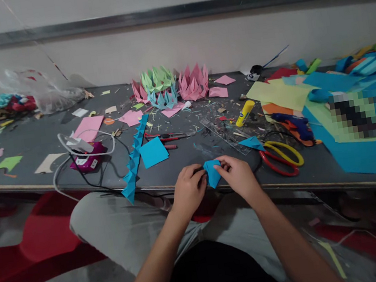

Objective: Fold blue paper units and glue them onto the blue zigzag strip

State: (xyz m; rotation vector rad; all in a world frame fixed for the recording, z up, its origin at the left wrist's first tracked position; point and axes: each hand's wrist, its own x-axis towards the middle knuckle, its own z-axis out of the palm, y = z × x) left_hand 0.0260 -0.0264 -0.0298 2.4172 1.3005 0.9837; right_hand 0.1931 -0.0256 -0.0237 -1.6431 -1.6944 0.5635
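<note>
My grey desk (190, 154) carries a spiky blue strip (134, 156), whose near end juts over the edge, and just beside it a stack of blue squares (153, 152). To my left sit a purple adapter (89, 159) and a plastic bag (52, 95); to my right, scissors (282, 158), a glue stick (245, 113) and big paper sheets (367, 157). Paper crowns (194, 84) stand toward the back, with scraps (218, 91) scattered around them.

black top (211, 276) at 6 o'clock, looks plain, pale grey trousers (106, 233) at 8 and 5 o'clock, maybe greenish, dim light, bare forearms (163, 258), left hand (189, 190) and right hand (242, 177) bare
</note>
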